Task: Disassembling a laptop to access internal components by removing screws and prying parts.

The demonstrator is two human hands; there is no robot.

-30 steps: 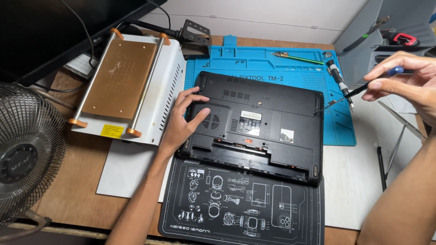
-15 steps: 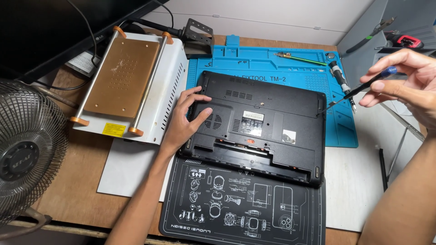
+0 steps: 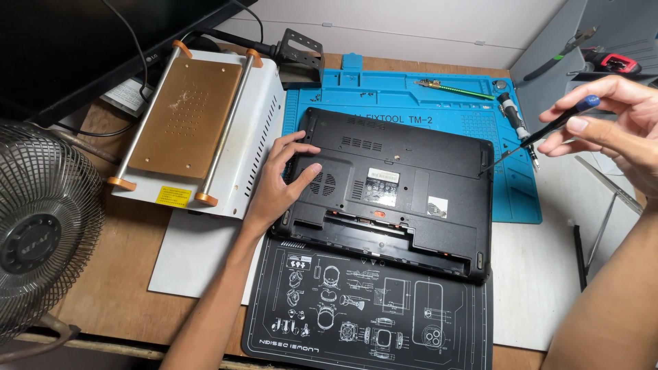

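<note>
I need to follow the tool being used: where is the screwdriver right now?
In the head view, the screwdriver is at upper right, held in the right hand, its tip at the right edge of the upturned laptop.

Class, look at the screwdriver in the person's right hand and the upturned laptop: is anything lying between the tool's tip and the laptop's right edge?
Nothing visible. The screwdriver in the right hand has its tip right at the laptop right edge, over bare blue mat. The left hand rests on the laptop's far left side.
</note>
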